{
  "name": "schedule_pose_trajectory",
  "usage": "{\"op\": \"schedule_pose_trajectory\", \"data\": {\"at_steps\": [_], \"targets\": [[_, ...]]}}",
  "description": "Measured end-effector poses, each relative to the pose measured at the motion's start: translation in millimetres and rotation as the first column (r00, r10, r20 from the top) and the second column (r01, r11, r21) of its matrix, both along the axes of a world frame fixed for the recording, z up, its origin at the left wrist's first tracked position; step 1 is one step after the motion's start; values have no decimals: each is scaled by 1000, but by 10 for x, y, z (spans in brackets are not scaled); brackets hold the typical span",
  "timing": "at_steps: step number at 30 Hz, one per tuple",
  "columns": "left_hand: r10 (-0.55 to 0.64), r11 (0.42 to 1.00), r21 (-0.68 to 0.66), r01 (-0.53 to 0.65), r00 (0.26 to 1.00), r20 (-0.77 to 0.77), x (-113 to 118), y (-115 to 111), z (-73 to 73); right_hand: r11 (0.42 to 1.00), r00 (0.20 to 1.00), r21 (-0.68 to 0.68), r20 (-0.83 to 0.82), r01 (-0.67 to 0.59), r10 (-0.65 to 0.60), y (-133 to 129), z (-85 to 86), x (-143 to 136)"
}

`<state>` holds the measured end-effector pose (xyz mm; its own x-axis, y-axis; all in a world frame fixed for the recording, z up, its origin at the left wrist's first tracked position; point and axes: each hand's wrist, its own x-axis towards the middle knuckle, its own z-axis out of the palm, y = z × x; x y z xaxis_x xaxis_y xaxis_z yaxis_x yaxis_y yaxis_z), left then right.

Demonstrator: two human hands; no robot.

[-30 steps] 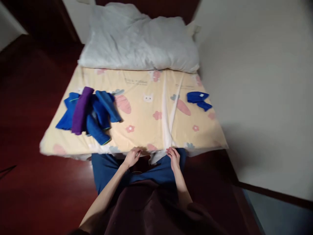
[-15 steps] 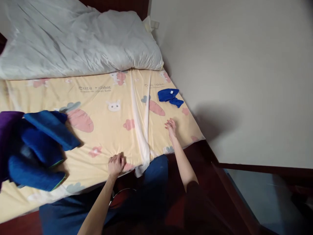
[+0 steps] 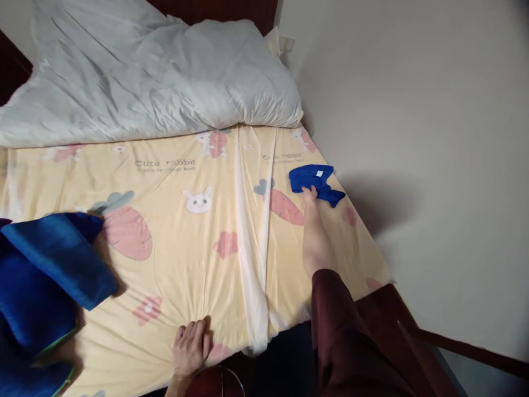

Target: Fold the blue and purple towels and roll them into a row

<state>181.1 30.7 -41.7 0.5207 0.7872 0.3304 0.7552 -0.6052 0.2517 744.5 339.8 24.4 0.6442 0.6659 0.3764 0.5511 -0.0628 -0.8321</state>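
Observation:
At the lower edge of the bed, my left hand [image 3: 191,347] presses on the yellow printed sheet [image 3: 173,220] with its fingers curled in, and creases fan out from it. My right arm stretches over the mattress. The fingers of my right hand [image 3: 309,196] are drawn together at the near edge of a small blue cloth [image 3: 308,176] with a white label. That cloth lies flat near the wall side of the bed; part of the fingertips is hard to make out against it.
A bundle of blue fabric [image 3: 58,256] with green edging lies at the left. Across the head end stretches a big grey-white quilt [image 3: 165,82]. A white strip of fabric [image 3: 252,264] runs down the sheet. The pale wall [image 3: 433,138] borders the bed on the right.
My right hand has moved forward from the bare sheet to the blue cloth, its fingers closing in. The left hand stays on the bed edge. The view has come closer to the bed.

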Motion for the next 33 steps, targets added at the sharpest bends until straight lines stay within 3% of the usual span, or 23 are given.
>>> {"op": "schedule_pose_trajectory", "data": {"at_steps": [4,6,8,12,16,19,21,23,26,28,29,31,33], "targets": [[10,1000,13,-10,1000,-18,9,10,14,986,984,-15,-60,168,-169,-13,239,99],[26,999,25,-26,999,-27,20,8,38,973,972,17,25,231,-232,-129,516,79],[45,999,23,-44,999,-29,25,-4,59,971,960,80,149,227,-237,-320,898,9],[67,998,-17,-67,998,-9,34,-16,121,975,950,213,287,65,-126,-957,1851,-293],[136,975,-184,-126,990,44,85,-2,342,953,924,263,381,-151,41,-1825,2754,-783],[185,916,-378,-134,977,104,62,-51,595,920,893,239,404,-311,197,-2493,3260,-1200],[222,850,-520,-82,951,214,-25,-142,790,878,863,206,375,-432,337,-2908,3489,-1484],[314,806,-591,-43,877,365,-152,-281,1043,822,810,143,328,-552,486,-3278,3611,-1784],[368,860,-510,-24,721,587,-333,-536,1615,725,713,-6,182,-688,678,-3692,3573,-2306],[241,921,-385,62,685,687,-410,-694,2098,616,619,-118,9,-779,785,-3863,3418,-2711],[135,929,-335,156,702,699,-435,-761,2340,540,557,-159,-88,-826,826,-3925,3315,-2923],[-67,889,-292,352,732,678,-469,-873,2752,381,420,-186,-266,-905,868,-4026,3084,-3336],[-216,809,-303,504,734,644,-505,-964,3001,266,304,-149,-405,-952,862,-4126,2858,-3681]]}}
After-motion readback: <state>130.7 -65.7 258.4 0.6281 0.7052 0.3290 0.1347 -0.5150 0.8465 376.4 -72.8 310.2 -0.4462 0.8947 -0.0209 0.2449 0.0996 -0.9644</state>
